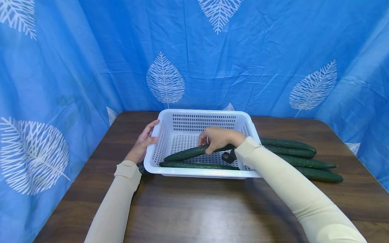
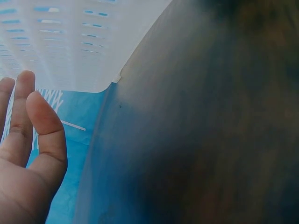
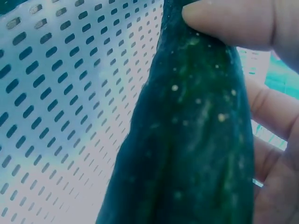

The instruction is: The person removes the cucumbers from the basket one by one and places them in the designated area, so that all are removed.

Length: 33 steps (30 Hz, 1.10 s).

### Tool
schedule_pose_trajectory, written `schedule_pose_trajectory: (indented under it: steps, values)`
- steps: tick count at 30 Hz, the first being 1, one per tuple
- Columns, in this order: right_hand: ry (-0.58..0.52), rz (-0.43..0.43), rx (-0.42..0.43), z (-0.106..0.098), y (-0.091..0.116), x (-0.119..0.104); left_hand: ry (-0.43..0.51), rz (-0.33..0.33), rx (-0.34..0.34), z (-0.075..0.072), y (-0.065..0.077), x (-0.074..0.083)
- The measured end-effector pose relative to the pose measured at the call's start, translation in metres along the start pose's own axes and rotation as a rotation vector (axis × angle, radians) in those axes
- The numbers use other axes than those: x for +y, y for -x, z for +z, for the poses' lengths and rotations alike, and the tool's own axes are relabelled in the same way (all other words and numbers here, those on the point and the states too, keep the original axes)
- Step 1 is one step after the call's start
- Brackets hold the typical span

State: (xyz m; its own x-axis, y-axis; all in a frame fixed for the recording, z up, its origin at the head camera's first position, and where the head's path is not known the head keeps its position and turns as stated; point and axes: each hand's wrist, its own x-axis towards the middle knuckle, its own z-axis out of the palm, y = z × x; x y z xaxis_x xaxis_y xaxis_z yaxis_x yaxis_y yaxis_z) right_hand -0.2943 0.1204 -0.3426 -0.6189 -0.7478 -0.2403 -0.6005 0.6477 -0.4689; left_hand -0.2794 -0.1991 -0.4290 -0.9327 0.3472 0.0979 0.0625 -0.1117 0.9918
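My right hand [image 1: 220,137] reaches into a white perforated plastic basket [image 1: 205,172] and grips a dark green cucumber [image 1: 185,154]. The right wrist view shows this cucumber [image 3: 187,140] up close, with the thumb on one side and fingers on the other. It lies at a slant, its left end low in the basket. A second cucumber [image 1: 197,165] lies along the basket's near wall. My left hand [image 1: 143,145] holds the basket's left end, thumb on the rim and other fingers along the outside. In the left wrist view, several fingers [image 2: 46,135] show beside the outer wall.
Several more cucumbers [image 1: 313,163] lie side by side on the dark wooden table [image 1: 194,206], right of the basket and partly behind the right sleeve. A blue curtain [image 1: 258,50] with white leaf prints hangs behind the table and at both sides.
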Motion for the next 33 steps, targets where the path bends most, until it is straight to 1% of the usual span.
schedule_pose_trajectory:
  steps: [7, 11, 15, 21, 25, 28, 33]
  values:
    - [-0.023, -0.016, 0.036, -0.002, 0.004, 0.002, -0.007, 0.0, 0.008, 0.0, 0.0, 0.0]
    - [-0.04, -0.007, 0.063, -0.003, 0.007, 0.002, -0.008, -0.004, 0.013, 0.001, 0.0, 0.0]
    - [-0.046, -0.025, 0.113, -0.005, 0.013, 0.001, -0.012, -0.006, 0.013, 0.002, 0.0, 0.0]
    - [-0.049, -0.09, 0.217, -0.012, 0.026, -0.002, -0.003, -0.001, 0.007, 0.002, -0.001, 0.0]
    - [-0.074, -0.121, 0.246, -0.016, 0.037, -0.002, -0.002, -0.007, 0.008, 0.002, -0.001, 0.002]
    - [-0.101, -0.119, 0.256, -0.019, 0.044, -0.002, -0.007, -0.012, 0.014, 0.002, 0.0, 0.002]
    - [-0.122, -0.093, 0.271, -0.023, 0.056, -0.001, -0.012, -0.015, 0.022, 0.002, 0.002, 0.002]
